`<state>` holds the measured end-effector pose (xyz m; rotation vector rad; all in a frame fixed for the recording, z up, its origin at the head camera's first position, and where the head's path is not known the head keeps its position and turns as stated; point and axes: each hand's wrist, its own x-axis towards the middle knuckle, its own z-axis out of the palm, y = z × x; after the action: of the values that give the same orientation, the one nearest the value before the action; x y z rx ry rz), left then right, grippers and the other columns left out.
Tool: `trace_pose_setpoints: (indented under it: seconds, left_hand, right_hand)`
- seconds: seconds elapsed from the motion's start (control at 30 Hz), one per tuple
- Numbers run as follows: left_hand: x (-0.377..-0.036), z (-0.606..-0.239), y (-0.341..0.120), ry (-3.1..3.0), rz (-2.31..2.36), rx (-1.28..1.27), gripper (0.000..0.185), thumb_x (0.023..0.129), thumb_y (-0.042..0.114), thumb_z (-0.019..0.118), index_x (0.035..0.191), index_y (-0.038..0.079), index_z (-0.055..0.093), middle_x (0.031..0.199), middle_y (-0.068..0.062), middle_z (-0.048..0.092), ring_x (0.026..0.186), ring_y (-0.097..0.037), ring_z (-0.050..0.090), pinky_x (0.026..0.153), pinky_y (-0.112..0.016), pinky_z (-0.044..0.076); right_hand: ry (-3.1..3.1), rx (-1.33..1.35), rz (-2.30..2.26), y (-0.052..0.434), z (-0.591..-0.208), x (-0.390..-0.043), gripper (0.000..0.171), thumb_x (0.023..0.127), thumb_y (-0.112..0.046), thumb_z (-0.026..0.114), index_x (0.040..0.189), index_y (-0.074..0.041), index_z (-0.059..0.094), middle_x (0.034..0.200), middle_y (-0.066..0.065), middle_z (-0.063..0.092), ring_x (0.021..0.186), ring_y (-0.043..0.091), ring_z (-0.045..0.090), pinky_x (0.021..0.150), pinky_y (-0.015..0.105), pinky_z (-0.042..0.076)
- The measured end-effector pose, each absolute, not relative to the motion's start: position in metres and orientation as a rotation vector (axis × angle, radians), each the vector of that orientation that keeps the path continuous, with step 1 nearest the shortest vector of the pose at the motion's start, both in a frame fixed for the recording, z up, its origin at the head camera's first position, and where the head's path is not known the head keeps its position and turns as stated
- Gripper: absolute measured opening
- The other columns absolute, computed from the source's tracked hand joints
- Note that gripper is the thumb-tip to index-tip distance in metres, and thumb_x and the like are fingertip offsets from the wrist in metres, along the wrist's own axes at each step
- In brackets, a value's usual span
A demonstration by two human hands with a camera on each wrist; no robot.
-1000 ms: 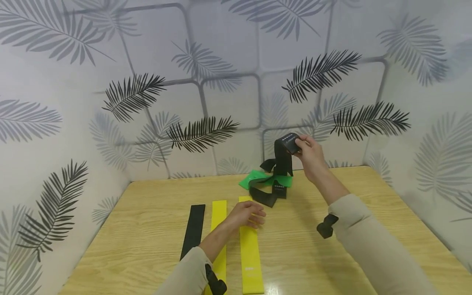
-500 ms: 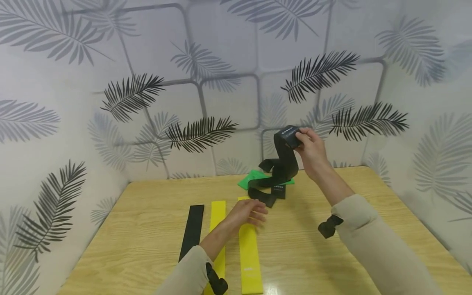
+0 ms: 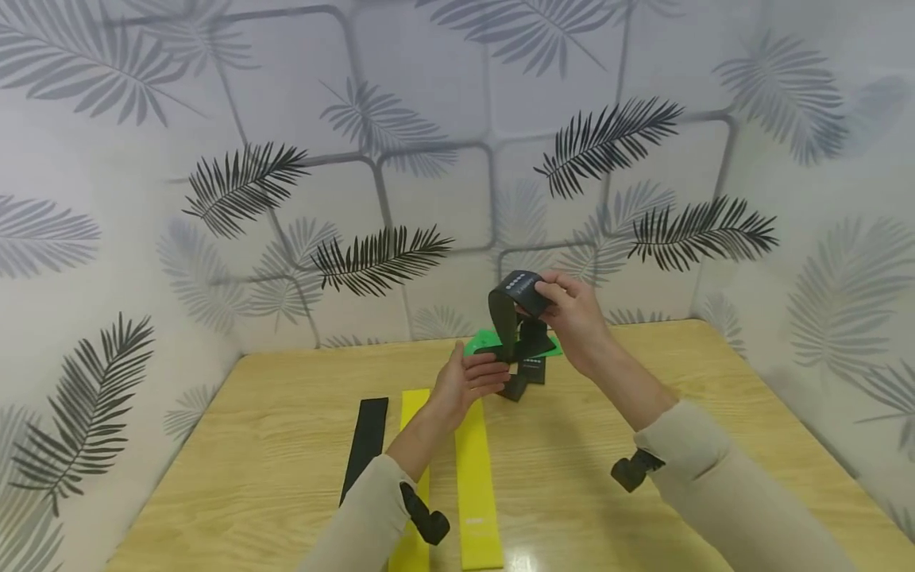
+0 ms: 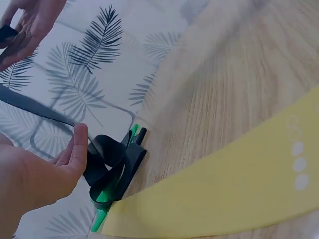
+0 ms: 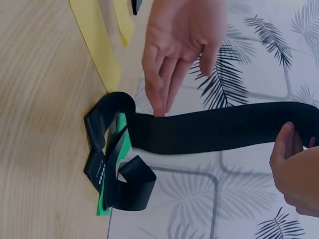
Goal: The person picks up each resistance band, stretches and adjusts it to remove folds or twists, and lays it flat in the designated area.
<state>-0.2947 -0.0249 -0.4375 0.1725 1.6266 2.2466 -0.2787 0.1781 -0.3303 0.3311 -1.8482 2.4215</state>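
My right hand (image 3: 575, 314) pinched the black band's (image 3: 506, 322) top end above the table (image 3: 643, 445); it hung downward, and my left hand (image 3: 463, 383), fingers straight, reached beside its lower part.

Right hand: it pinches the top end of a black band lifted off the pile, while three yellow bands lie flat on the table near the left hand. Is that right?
Not quite. The right hand does pinch the top end of the black band lifted off the pile, but the head view shows only two yellow bands lying flat on the table near the left hand, with one flat black strip beside them.
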Motion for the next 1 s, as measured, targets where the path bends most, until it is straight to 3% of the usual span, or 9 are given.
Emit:
trace_pose_setpoints:
  seconds: [0.13,0.23,0.37,0.5,0.63,0.77,1.0]
  left_hand:
    - [-0.298,-0.436,-0.027,1.602,2.264,0.127,0.065,0.115,0.043,0.030,0.148,-0.011,0.044,0.142,-0.034,0.056,0.125,-0.038,0.065,0.105,-0.042,0.054]
    - [-0.298,-0.439,-0.025,1.648,2.230,0.149,0.056,0.114,0.035,0.040,0.144,-0.011,0.047,0.135,-0.033,0.059,0.116,-0.036,0.070,0.103,-0.042,0.055]
    - [-0.296,-0.442,-0.022,1.782,2.172,0.172,0.044,0.110,0.028,0.050,0.133,-0.010,0.054,0.113,-0.022,0.063,0.094,-0.024,0.074,0.096,-0.040,0.060]
    - [-0.292,-0.443,-0.021,1.828,2.125,0.133,0.047,0.111,0.035,0.047,0.132,-0.007,0.049,0.094,-0.010,0.062,0.080,-0.024,0.075,0.088,-0.045,0.063]
    - [-0.290,-0.439,-0.019,1.706,2.128,0.160,0.059,0.113,0.044,0.037,0.143,-0.006,0.043,0.104,-0.023,0.074,0.092,-0.032,0.077,0.093,-0.049,0.061]
    - [-0.293,-0.434,-0.015,1.622,2.210,0.192,0.062,0.113,0.047,0.038,0.145,-0.004,0.049,0.130,-0.029,0.067,0.111,-0.033,0.074,0.098,-0.042,0.059]
    - [-0.302,-0.430,-0.015,1.611,2.371,0.176,0.044,0.113,0.032,0.044,0.138,-0.002,0.056,0.128,-0.023,0.062,0.119,-0.033,0.069,0.103,-0.038,0.056]
  right_hand:
    - [-1.882,0.368,2.425,0.174,-0.336,-0.272,0.008,0.108,-0.008,0.050,0.104,-0.006,0.058,0.119,0.007,0.060,0.089,0.014,0.070,0.092,0.026,0.056]
    - [-1.881,0.392,2.428,0.172,-0.338,-0.269,0.009,0.106,-0.006,0.053,0.100,-0.008,0.060,0.106,0.003,0.064,0.085,0.013,0.070,0.086,0.025,0.056]
    - [-1.859,0.396,2.429,0.171,-0.337,-0.268,0.011,0.105,-0.006,0.054,0.099,-0.011,0.061,0.105,0.001,0.064,0.084,0.011,0.067,0.082,0.024,0.054]
    - [-1.830,0.415,2.429,0.171,-0.333,-0.267,0.015,0.106,-0.004,0.052,0.099,-0.011,0.063,0.107,0.001,0.064,0.085,0.012,0.067,0.082,0.025,0.054]
    - [-1.825,0.430,2.433,0.170,-0.330,-0.264,0.013,0.105,-0.004,0.052,0.098,-0.010,0.061,0.107,0.001,0.063,0.086,0.014,0.068,0.084,0.026,0.054]
    - [-1.847,0.459,2.442,0.169,-0.330,-0.258,0.012,0.105,-0.005,0.052,0.097,-0.009,0.060,0.108,0.003,0.062,0.087,0.014,0.068,0.087,0.027,0.055]
    - [-1.950,0.473,2.481,0.172,-0.341,-0.240,0.014,0.106,-0.007,0.050,0.098,-0.009,0.061,0.120,0.006,0.057,0.101,0.016,0.066,0.095,0.028,0.055]
